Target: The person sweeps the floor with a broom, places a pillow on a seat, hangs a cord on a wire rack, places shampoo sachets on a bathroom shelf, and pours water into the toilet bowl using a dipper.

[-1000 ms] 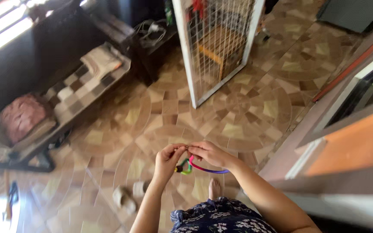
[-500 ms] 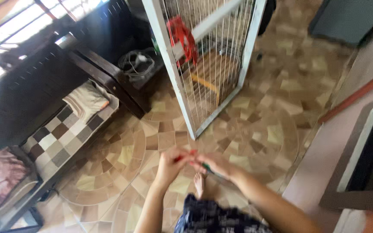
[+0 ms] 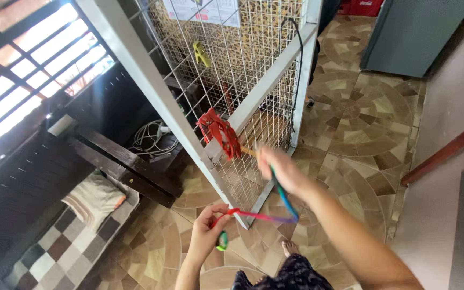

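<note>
My left hand (image 3: pixel 210 228) is low and pinches one end of a thin multicoloured cord (image 3: pixel 275 207) that runs from red through purple to blue and green. A green loop of it hangs below that hand. My right hand (image 3: pixel 280 169) is raised and blurred, holding the cord's other end close to the white wire-mesh panel (image 3: pixel 253 70). A red clip-like object (image 3: pixel 218 134) hangs on the panel's frame, just left of my right hand. A yellow clothes peg (image 3: pixel 201 53) is clipped higher on the mesh.
A dark wooden bench (image 3: pixel 108 166) with a checkered cushion (image 3: pixel 65 247) stands at the left under a barred window. White cables (image 3: pixel 151 139) lie on its end. The floor has patterned brown tiles (image 3: pixel 350 123). A grey cabinet (image 3: pixel 414 32) stands at the far right.
The view has tilted up toward the mesh panel. My hands, together a second ago, have separated: the right hand rose toward the panel and the cord now stretches between them.
</note>
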